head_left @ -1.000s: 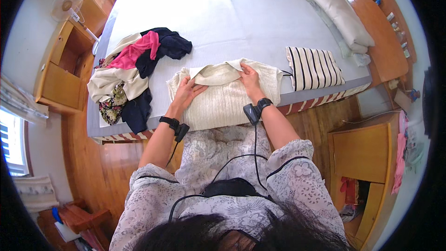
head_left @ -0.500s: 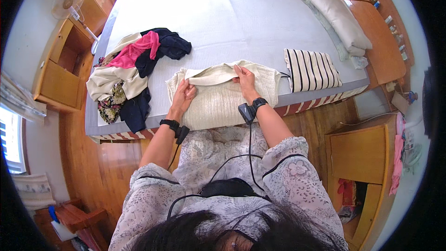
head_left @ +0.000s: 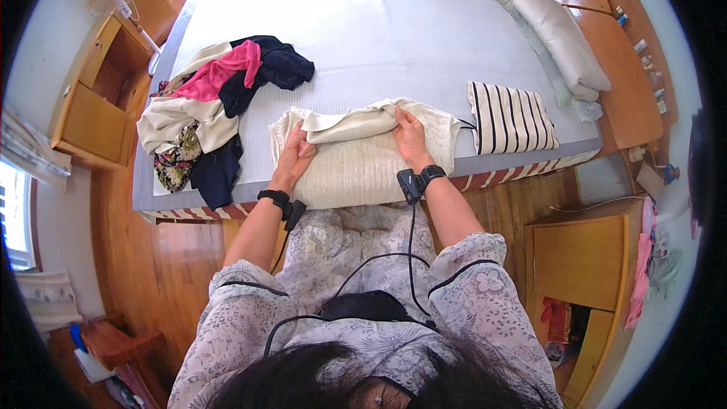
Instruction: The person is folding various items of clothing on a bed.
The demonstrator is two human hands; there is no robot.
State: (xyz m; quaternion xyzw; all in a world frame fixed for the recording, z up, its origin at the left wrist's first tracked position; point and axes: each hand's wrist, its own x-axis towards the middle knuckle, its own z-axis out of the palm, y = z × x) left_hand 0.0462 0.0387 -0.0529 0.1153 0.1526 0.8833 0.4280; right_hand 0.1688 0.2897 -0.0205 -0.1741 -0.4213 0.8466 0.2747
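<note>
A person's left hand (head_left: pixel 297 157) and right hand (head_left: pixel 410 138), set apart, pinch opposite ends of the upper fold (head_left: pixel 351 126) of a cream knit garment (head_left: pixel 356 172), spread between and below them on the bed (head_left: pixel 352 38). The fold, flatter half a second ago, now looks fuller, apparently doubling the cloth. Some fingertips and the underside are hidden.

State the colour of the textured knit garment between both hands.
The textured knit garment is creamy off-white, seen in the head view.

Both forearms (head_left: pixel 254 236) reach forward, the hands (head_left: pixel 297 157) apart with fingers (head_left: pixel 307 150) bent.
</note>
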